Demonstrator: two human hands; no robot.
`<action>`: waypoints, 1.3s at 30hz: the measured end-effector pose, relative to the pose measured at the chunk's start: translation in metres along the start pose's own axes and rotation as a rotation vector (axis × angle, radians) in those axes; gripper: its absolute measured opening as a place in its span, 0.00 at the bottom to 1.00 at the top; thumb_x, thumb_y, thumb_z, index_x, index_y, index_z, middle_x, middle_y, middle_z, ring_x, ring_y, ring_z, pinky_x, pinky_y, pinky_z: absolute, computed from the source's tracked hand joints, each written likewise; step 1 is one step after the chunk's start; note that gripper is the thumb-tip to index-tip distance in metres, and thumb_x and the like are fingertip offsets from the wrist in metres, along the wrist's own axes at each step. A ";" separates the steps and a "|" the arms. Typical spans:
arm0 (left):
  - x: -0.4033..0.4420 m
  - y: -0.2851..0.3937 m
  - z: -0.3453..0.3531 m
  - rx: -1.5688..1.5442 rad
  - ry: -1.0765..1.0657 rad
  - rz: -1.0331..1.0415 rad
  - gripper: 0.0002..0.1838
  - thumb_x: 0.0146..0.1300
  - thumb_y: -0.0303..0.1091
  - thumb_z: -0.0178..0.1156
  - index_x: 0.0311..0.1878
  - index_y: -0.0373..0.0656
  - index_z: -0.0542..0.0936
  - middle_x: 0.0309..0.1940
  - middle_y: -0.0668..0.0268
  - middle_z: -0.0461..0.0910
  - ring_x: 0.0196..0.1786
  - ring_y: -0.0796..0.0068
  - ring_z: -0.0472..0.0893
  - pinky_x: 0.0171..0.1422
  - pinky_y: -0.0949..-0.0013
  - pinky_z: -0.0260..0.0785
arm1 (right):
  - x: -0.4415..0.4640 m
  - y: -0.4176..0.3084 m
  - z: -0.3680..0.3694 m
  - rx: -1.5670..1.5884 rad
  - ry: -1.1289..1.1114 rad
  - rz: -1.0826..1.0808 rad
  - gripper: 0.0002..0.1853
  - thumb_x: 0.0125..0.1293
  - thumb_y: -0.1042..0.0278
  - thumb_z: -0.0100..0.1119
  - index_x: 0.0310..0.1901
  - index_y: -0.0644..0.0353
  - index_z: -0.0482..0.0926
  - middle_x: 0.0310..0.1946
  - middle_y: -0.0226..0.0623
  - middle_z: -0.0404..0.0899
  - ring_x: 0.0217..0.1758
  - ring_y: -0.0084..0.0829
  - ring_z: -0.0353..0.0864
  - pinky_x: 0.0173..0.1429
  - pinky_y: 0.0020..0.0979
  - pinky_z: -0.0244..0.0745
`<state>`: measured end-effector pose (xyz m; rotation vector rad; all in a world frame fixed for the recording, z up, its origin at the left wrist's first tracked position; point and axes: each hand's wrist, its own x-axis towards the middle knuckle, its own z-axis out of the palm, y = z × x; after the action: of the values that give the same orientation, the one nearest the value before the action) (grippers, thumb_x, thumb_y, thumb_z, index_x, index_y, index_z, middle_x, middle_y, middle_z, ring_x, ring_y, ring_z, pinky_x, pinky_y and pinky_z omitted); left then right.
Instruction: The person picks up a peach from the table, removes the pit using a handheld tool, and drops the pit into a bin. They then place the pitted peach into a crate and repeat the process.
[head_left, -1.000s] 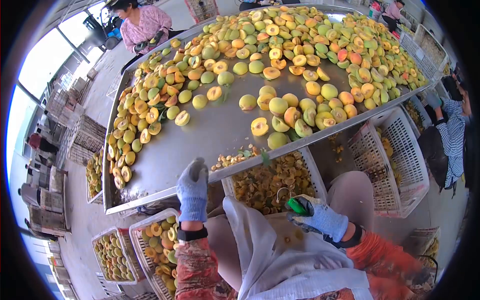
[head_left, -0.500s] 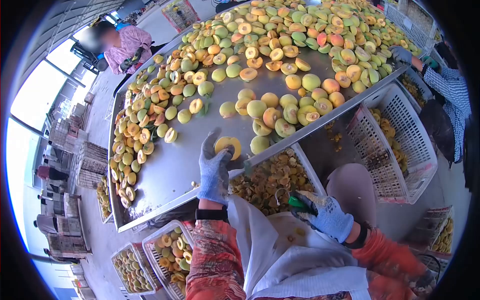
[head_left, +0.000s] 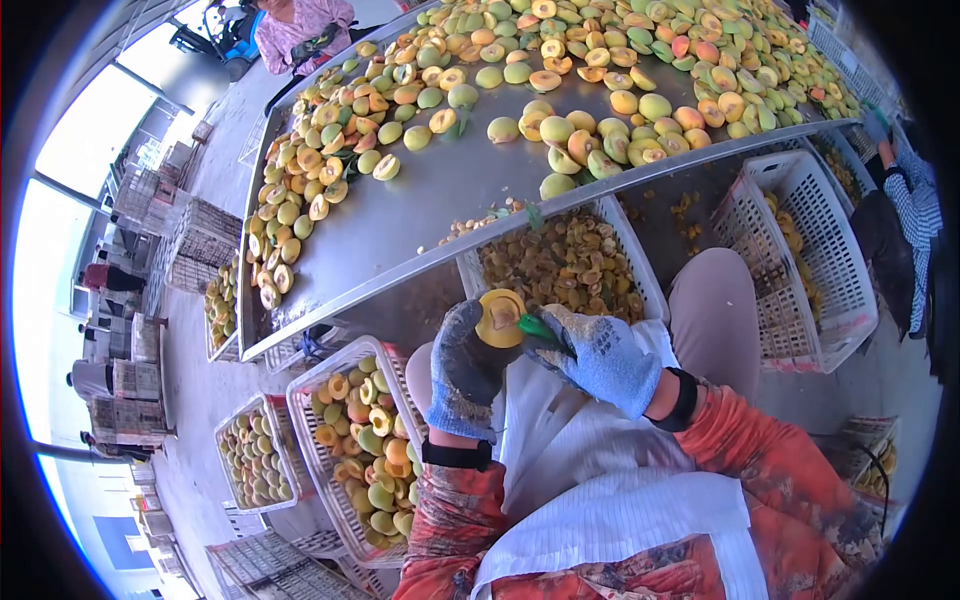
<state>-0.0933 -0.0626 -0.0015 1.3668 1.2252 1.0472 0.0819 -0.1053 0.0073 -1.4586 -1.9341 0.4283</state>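
Note:
My left hand (head_left: 466,365), in a grey-and-blue work glove, grips a yellow peach half (head_left: 501,318) with its cut face and brown centre turned up. My right hand (head_left: 605,362), gloved in blue, is closed around the green handle (head_left: 541,328) of a small pitting tool. The tool's working end meets the peach half at its right side and is mostly hidden. Both hands are close together above my lap, over the white apron (head_left: 560,440). Just beyond them stands a white crate (head_left: 650,290) of pits and brown scraps.
A metal table (head_left: 420,215) with a raised rim carries heaps of whole and halved peaches. At lower left are crates of halves (head_left: 372,450) and of fruit (head_left: 255,455). To the right is a white perforated crate (head_left: 835,270). Co-workers are at the far left (head_left: 300,35) and right (head_left: 915,190).
My left hand has drawn the peach half back from over the table to above my lap. My right hand has brought the green-handled tool up against it. The view has tilted downward.

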 end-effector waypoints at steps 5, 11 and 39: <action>-0.005 0.003 0.002 -0.645 -0.024 -0.154 0.23 0.59 0.41 0.56 0.56 0.41 0.71 0.46 0.58 0.76 0.47 0.63 0.78 0.49 0.62 0.75 | -0.004 -0.011 -0.002 -0.002 0.055 -0.087 0.18 0.59 0.51 0.58 0.42 0.57 0.75 0.19 0.42 0.78 0.21 0.40 0.79 0.25 0.36 0.72; -0.004 0.019 0.009 -0.930 -0.098 -0.342 0.22 0.60 0.39 0.54 0.54 0.37 0.72 0.45 0.58 0.77 0.47 0.62 0.78 0.54 0.63 0.72 | -0.008 -0.015 -0.005 -0.025 -0.044 -0.002 0.17 0.61 0.48 0.55 0.36 0.55 0.74 0.18 0.41 0.77 0.20 0.40 0.78 0.23 0.37 0.70; -0.007 0.026 0.032 -0.870 0.200 -0.266 0.19 0.66 0.39 0.50 0.52 0.35 0.72 0.40 0.58 0.78 0.43 0.63 0.79 0.48 0.62 0.74 | -0.014 -0.014 0.001 -0.267 -0.316 -0.020 0.28 0.57 0.60 0.58 0.57 0.64 0.66 0.27 0.45 0.76 0.28 0.41 0.78 0.30 0.38 0.71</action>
<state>-0.0593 -0.0738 0.0195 0.4271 0.8737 1.3200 0.0736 -0.1231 0.0106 -1.6137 -2.3277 0.4233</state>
